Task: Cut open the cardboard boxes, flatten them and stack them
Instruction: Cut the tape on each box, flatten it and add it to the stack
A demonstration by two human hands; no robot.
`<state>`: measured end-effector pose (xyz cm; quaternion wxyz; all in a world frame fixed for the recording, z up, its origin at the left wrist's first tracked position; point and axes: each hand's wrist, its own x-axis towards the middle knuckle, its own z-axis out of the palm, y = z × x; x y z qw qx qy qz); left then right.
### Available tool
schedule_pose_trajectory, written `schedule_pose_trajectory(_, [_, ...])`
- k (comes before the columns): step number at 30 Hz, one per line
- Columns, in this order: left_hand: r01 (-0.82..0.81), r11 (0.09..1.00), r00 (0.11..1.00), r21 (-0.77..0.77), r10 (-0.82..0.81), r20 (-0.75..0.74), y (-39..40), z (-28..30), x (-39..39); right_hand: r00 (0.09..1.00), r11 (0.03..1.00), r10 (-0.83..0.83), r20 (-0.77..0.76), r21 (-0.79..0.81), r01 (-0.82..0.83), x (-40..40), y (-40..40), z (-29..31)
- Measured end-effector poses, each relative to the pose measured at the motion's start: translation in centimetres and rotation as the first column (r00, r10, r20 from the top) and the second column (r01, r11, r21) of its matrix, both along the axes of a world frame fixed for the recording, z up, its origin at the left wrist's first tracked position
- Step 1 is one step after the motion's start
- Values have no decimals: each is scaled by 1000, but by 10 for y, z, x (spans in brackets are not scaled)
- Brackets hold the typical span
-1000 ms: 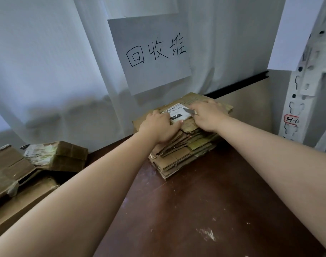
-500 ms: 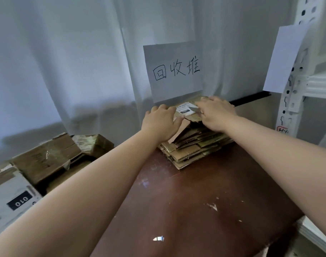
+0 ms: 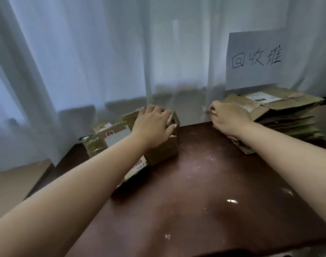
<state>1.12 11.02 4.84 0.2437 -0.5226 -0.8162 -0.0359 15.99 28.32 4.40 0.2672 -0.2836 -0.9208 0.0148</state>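
We see the left hand (image 3: 153, 127) gripping the top of a small cardboard box (image 3: 163, 145) at the table's (image 3: 205, 191) back left edge, its forearm hiding the box's label side; the right hand (image 3: 229, 118) pinches a thin blade-like tool (image 3: 205, 109), too blurred to name, before the flattened stack (image 3: 288, 115) at the back right corner

1. Table (image 3: 205, 191): dark reddish-brown top, worn, with pale scuffs and white flecks across the surface.
2. Curtain (image 3: 102, 52): sheer white, hanging in folds along the far edge of the table.
3. Paper sign (image 3: 255, 60): white sheet with handwritten black characters, fixed against the curtain at right.
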Motion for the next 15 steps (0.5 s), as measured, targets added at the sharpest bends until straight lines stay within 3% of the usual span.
schedule_pose_trajectory(9, [-200, 974, 979, 103, 197, 46, -127, -3, -74, 986, 979, 150, 70, -147, -139, -89, -77, -20])
schedule_pose_trajectory(15, [-262, 939, 907, 223, 160, 389, -171, -17, -105, 959, 951, 260, 114, -201, -234, -121, -119, -29])
